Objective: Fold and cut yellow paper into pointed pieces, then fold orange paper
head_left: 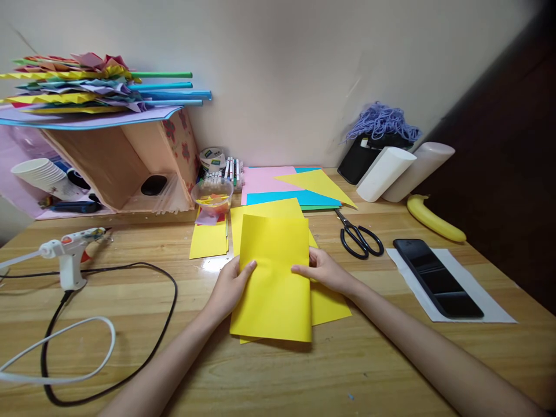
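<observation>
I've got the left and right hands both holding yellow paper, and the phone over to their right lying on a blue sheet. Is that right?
Not quite: the sheet under the phone is white, not blue, as the head view shows. The rest stands: the left hand and right hand both hold yellow paper, with the phone to their right.

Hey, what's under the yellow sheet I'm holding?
Beyond the held sheet, more yellow paper shows at its top, right and bottom edges. The rest is covered, so I can't tell whether that's one piece or several.
</observation>
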The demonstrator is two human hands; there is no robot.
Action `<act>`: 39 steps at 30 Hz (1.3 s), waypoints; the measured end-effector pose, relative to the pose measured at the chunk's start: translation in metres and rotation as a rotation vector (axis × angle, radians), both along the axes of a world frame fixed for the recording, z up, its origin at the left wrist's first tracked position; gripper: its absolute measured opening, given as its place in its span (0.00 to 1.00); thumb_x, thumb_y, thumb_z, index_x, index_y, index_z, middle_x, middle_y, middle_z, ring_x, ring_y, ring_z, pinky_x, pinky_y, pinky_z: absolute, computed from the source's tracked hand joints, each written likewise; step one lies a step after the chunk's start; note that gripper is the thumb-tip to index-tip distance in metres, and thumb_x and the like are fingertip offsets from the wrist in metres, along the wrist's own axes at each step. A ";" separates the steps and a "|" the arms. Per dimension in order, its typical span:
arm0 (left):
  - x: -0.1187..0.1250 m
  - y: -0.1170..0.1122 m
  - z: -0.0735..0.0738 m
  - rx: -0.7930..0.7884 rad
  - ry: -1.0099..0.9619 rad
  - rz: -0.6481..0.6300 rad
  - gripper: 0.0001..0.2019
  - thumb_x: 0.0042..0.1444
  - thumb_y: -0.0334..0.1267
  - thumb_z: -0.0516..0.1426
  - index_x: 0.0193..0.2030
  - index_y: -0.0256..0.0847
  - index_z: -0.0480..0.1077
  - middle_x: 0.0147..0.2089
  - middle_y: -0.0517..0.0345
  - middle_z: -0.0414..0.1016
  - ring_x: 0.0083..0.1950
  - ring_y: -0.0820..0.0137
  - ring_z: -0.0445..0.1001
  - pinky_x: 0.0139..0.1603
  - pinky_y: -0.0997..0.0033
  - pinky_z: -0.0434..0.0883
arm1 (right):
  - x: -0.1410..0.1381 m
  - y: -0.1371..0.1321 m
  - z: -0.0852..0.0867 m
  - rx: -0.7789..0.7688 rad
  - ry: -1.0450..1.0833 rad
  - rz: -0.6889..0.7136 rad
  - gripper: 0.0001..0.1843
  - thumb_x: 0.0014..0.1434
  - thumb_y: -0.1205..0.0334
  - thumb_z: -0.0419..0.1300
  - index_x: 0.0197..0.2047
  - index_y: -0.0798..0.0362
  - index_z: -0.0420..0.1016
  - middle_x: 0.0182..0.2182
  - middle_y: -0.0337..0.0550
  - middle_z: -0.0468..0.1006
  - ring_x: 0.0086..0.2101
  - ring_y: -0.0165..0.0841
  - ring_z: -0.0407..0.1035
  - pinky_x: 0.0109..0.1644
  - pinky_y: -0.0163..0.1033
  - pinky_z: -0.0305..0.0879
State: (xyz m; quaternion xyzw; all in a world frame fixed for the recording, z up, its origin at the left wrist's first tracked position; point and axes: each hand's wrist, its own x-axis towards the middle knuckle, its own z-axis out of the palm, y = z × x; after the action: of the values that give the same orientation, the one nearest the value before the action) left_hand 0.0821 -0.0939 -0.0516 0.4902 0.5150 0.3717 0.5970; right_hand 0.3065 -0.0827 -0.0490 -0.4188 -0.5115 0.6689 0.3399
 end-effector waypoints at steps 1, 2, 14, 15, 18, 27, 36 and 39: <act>0.000 0.000 0.000 0.017 0.019 0.006 0.18 0.50 0.49 0.55 0.41 0.35 0.69 0.40 0.49 0.77 0.44 0.57 0.73 0.39 0.64 0.70 | 0.000 0.000 0.001 0.000 0.005 0.027 0.24 0.44 0.60 0.66 0.45 0.54 0.68 0.45 0.47 0.75 0.43 0.40 0.71 0.45 0.44 0.69; 0.000 0.000 0.000 0.035 0.039 0.010 0.18 0.51 0.49 0.54 0.40 0.35 0.69 0.40 0.49 0.77 0.43 0.57 0.74 0.39 0.64 0.70 | 0.000 0.000 0.002 -0.002 0.008 0.055 0.25 0.43 0.61 0.67 0.45 0.54 0.68 0.45 0.46 0.75 0.44 0.40 0.70 0.45 0.43 0.68; 0.002 -0.001 0.006 0.178 0.246 0.060 0.16 0.53 0.48 0.51 0.35 0.36 0.69 0.37 0.53 0.76 0.37 0.63 0.72 0.33 0.71 0.67 | 0.002 0.004 -0.007 0.042 -0.092 -0.001 0.17 0.47 0.54 0.63 0.38 0.55 0.69 0.32 0.42 0.76 0.25 0.28 0.68 0.24 0.31 0.62; 0.002 -0.001 0.005 0.178 0.243 0.057 0.16 0.53 0.48 0.51 0.35 0.36 0.69 0.36 0.53 0.76 0.36 0.63 0.72 0.33 0.71 0.67 | 0.003 0.004 -0.007 0.041 -0.109 -0.004 0.17 0.47 0.54 0.64 0.36 0.55 0.69 0.30 0.41 0.75 0.24 0.27 0.67 0.22 0.30 0.61; 0.002 -0.001 0.004 0.161 0.228 0.044 0.16 0.53 0.48 0.52 0.34 0.35 0.69 0.35 0.53 0.76 0.35 0.64 0.72 0.31 0.72 0.66 | 0.003 0.004 -0.008 0.042 -0.187 -0.076 0.17 0.51 0.49 0.59 0.26 0.56 0.67 0.18 0.36 0.70 0.15 0.24 0.61 0.17 0.29 0.54; 0.001 0.000 0.005 0.087 0.180 0.040 0.19 0.50 0.51 0.54 0.33 0.34 0.70 0.34 0.52 0.76 0.32 0.64 0.72 0.28 0.72 0.66 | 0.003 0.008 -0.010 0.036 -0.060 -0.150 0.16 0.49 0.50 0.61 0.30 0.55 0.69 0.25 0.39 0.74 0.26 0.30 0.68 0.29 0.34 0.62; 0.000 0.000 0.002 0.060 0.181 0.038 0.21 0.48 0.53 0.55 0.33 0.33 0.71 0.35 0.48 0.77 0.32 0.64 0.73 0.29 0.70 0.68 | 0.003 0.009 -0.011 0.081 -0.068 -0.201 0.17 0.48 0.49 0.62 0.34 0.54 0.69 0.22 0.37 0.73 0.23 0.30 0.66 0.26 0.34 0.61; 0.000 0.000 0.003 0.064 0.198 0.020 0.20 0.48 0.53 0.54 0.32 0.33 0.70 0.34 0.50 0.76 0.32 0.64 0.73 0.29 0.70 0.68 | 0.003 0.009 -0.011 0.075 -0.082 -0.204 0.18 0.48 0.49 0.61 0.36 0.54 0.69 0.22 0.38 0.73 0.19 0.28 0.63 0.21 0.32 0.58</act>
State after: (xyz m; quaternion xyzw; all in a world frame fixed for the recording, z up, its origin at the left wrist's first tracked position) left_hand 0.0821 -0.0936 -0.0486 0.5381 0.5640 0.3435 0.5237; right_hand 0.3096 -0.0733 -0.0598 -0.4828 -0.5043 0.5936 0.4003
